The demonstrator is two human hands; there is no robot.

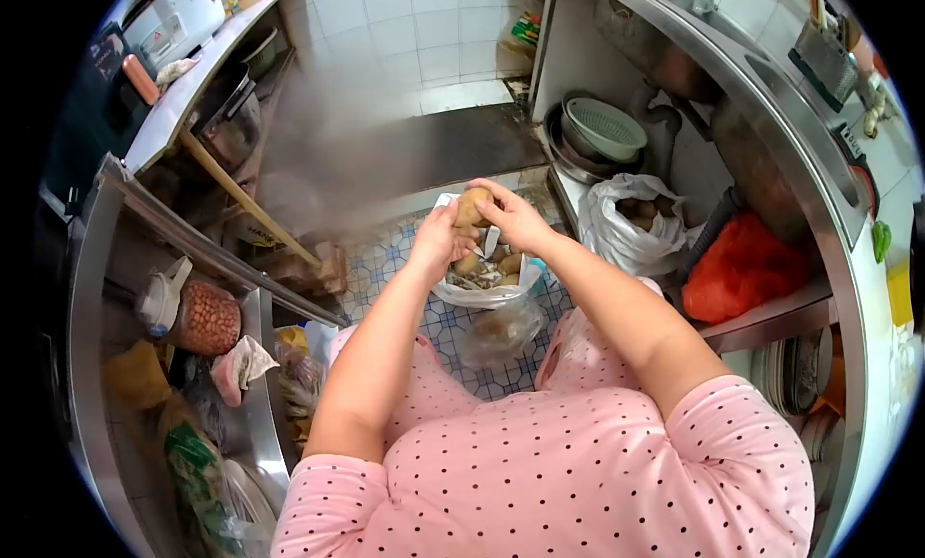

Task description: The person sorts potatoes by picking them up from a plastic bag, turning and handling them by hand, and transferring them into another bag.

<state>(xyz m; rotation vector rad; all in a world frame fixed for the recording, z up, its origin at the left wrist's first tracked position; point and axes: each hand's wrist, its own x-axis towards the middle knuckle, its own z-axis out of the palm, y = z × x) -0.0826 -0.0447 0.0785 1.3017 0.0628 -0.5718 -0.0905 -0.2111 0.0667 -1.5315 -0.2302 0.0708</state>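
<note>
A round, yellow-brown potato [471, 207] is held between my two hands above a white plastic bag [482, 296]. My right hand [513, 219] wraps around its far and right side, thumb on top. My left hand [441, 242] is closed at its lower left, with the fingers curled beneath it. Something white shows just beyond the left hand; I cannot make out what it is. Below the hands, the open bag on the tiled floor contains more potatoes [468, 264] and scraps that look like peelings.
To the right, another white bag [631, 232] holds several brown round things, near a green colander [605, 129] and a red bag [727, 269]. On the left shelf stands a jar of reddish-brown nuts or beans [209, 317]. Metal counter edges flank both sides. A grey blur covers part of the upper left.
</note>
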